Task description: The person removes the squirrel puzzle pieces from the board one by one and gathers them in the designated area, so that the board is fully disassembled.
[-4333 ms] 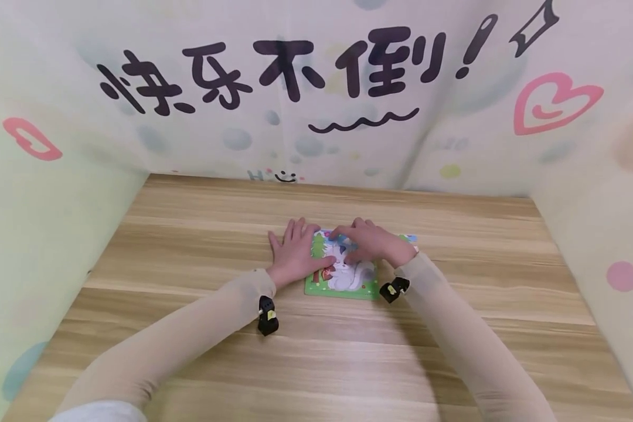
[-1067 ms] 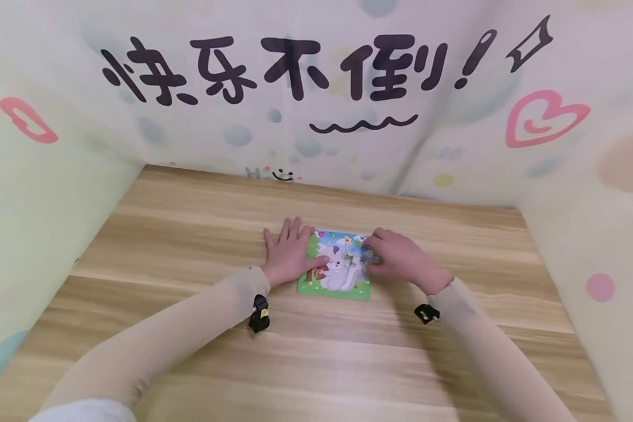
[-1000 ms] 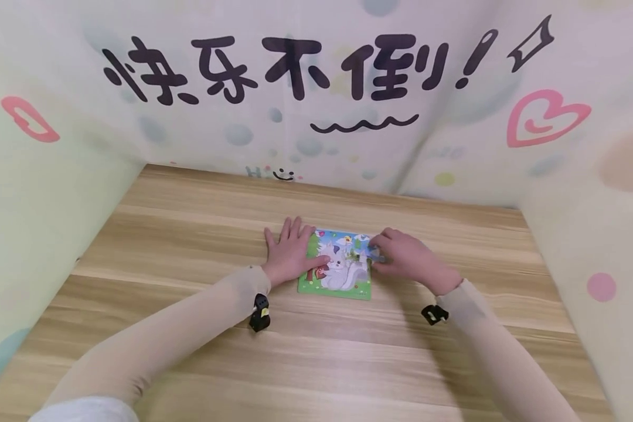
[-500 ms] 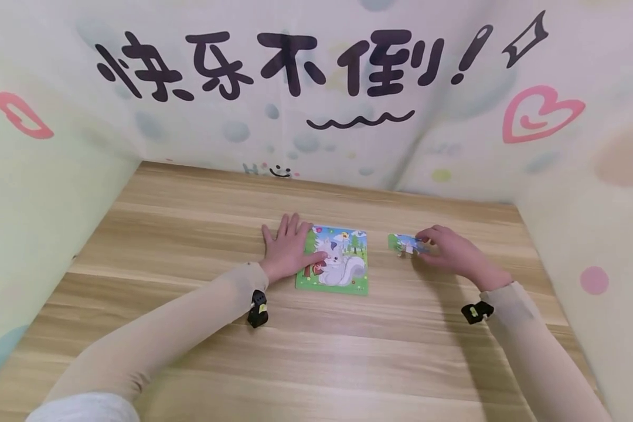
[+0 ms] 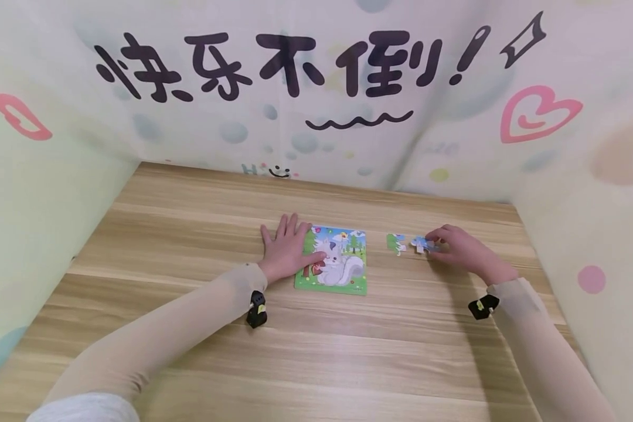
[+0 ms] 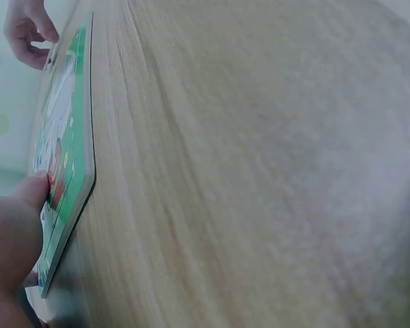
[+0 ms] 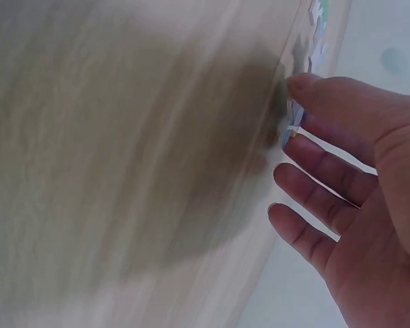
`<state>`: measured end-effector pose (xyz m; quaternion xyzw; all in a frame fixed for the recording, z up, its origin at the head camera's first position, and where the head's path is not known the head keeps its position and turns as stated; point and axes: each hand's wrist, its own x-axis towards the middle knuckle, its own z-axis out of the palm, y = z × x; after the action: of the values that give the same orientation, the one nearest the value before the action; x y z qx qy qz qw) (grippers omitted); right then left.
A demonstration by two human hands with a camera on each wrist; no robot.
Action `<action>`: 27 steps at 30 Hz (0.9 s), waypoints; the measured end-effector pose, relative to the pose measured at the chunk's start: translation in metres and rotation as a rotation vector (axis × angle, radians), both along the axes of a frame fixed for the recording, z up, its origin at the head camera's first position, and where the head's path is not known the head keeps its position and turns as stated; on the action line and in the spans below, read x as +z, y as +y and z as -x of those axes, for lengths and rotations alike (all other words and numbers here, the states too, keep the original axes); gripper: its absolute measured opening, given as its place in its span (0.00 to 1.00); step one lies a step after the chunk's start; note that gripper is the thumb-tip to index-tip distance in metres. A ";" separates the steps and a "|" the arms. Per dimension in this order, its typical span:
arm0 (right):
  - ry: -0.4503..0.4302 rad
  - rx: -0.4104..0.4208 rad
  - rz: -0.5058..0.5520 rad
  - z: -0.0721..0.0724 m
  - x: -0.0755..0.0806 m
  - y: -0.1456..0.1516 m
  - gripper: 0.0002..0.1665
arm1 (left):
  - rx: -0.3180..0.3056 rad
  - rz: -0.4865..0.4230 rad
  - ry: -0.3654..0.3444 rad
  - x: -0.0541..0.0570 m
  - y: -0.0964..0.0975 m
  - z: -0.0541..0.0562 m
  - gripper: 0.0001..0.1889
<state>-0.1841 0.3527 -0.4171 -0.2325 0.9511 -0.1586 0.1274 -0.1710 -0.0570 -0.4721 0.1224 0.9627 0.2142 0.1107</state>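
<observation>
A square jigsaw puzzle [image 5: 343,281] with a grey-white squirrel picture and green border lies flat on the wooden table. My left hand [image 5: 286,253] rests along its left side, fingers spread and thumb across the picture; the left wrist view shows that thumb [image 6: 34,190] on the puzzle's face. To the right of the puzzle, my right hand [image 5: 461,251] pinches a blue puzzle piece [image 5: 419,244] between thumb and fingers, low over the table. A green-and-white puzzle piece [image 5: 395,242] lies just left of it. Fingers partly cover the held piece, so whether others are joined to it is unclear.
The wooden table [image 5: 316,351] meets a cloth backdrop [image 5: 216,135] with large dark characters at the back. Printed cloth walls also stand at the left and right. A small black device [image 5: 483,306] sits on the right wrist, and another on the left.
My right hand has moved from over the puzzle to its right, bringing pieces along. The green-and-white piece now lies apart from the blue one. My left hand has stayed on the puzzle.
</observation>
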 end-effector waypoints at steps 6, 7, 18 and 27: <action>-0.024 -0.012 0.041 0.005 -0.006 0.001 0.22 | -0.002 -0.003 -0.012 0.005 0.001 0.000 0.48; -0.024 -0.010 0.045 0.005 -0.007 0.002 0.22 | -0.003 -0.001 -0.014 0.005 0.001 0.000 0.48; -0.010 -0.009 0.144 0.008 -0.015 0.013 0.22 | 0.003 0.000 -0.015 0.005 0.001 0.001 0.48; 0.052 0.022 0.193 0.007 -0.025 0.015 0.19 | 0.005 0.013 -0.015 0.001 0.001 0.000 0.48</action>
<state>-0.1910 0.3681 -0.4417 -0.2582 0.9318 -0.2419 0.0814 -0.1714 -0.0563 -0.4707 0.1175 0.9636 0.2090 0.1180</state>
